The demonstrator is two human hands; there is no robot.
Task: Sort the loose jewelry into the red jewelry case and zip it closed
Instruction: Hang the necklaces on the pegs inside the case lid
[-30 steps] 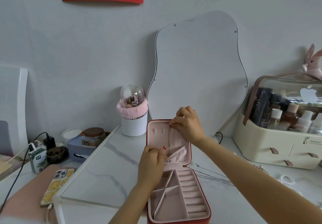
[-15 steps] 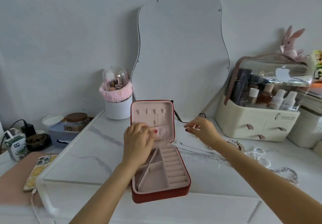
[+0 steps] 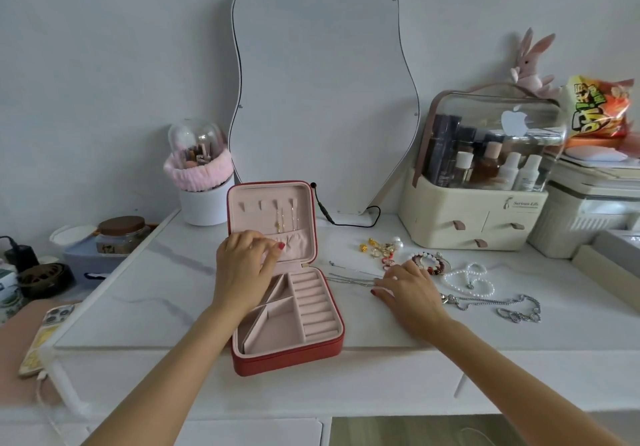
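The red jewelry case [image 3: 289,355] lies open at the table's front, its pink-lined lid [image 3: 270,217] standing upright with two gold chains [image 3: 285,218] hung from its hooks. My left hand [image 3: 242,272] has curled fingers on the lid's gathered pocket, thumb beside them. My right hand [image 3: 410,295] rests to the right of the case, fingertips touching thin silver chains [image 3: 349,277] on the table. Further right lie small gold earrings and rings [image 3: 381,248], beaded bracelets [image 3: 431,265], a pearl necklace [image 3: 467,281] and a chunky silver chain [image 3: 502,307].
A wavy mirror [image 3: 322,99] leans on the wall behind the case, its black cable [image 3: 332,220] trailing on the table. There is a white brush pot [image 3: 204,199] at the back left, a cream cosmetics organiser [image 3: 474,217] at the back right, and a phone [image 3: 45,338] off the left edge.
My right hand left the lid's hooks and dropped to the right, onto the thin chains on the table. My left hand stayed at the lid pocket. The view shifted down and right.
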